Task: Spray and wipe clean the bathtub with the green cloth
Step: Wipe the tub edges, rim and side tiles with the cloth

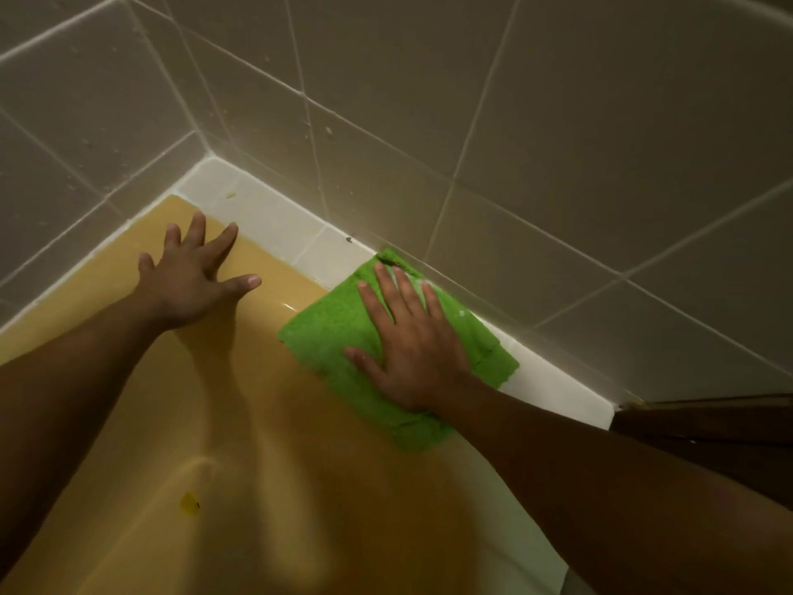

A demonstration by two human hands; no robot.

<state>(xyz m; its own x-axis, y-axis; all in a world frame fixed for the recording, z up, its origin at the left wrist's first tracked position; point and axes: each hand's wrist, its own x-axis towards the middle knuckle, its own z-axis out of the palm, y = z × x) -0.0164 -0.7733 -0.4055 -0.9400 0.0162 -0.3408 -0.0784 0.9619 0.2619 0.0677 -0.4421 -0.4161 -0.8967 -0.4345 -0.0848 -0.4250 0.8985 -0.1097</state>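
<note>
Green, nubby cloth [322, 337] lies folded flat under my right hand [412, 350], straddling the far rim of the yellow bathtub [257, 423] and the white tile ledge [274, 216] at the foot of the wall tiles [558, 143]. My fingers are straight and spread, palm down, so I am pressing the cloth rather than gripping it; nothing curls round it. My left hand [193, 281] is also flat and splayed and holds nothing. It rests on the tub rim near the corner, well apart from the cloth, and I judge it is bracing my lean. The cloth looks soft, light and limp, and I cannot tell whether it is damp. I expect it to bunch or slide out unless my weight sits over its middle, so I would centre the palm and let the fingertips pin the edge nearest the wall. The tub's glossy surface looks slick: the cloth should glide easily, but my bracing hand could skid. To lift the cloth, any folded corner will do for a pinch, as nothing about it is fragile. A dark speck [348, 239] sits on the ledge just beyond the cloth, and a small yellowish blotch [189, 504] lower in the tub looks unwiped. No spray bottle shows.
</note>
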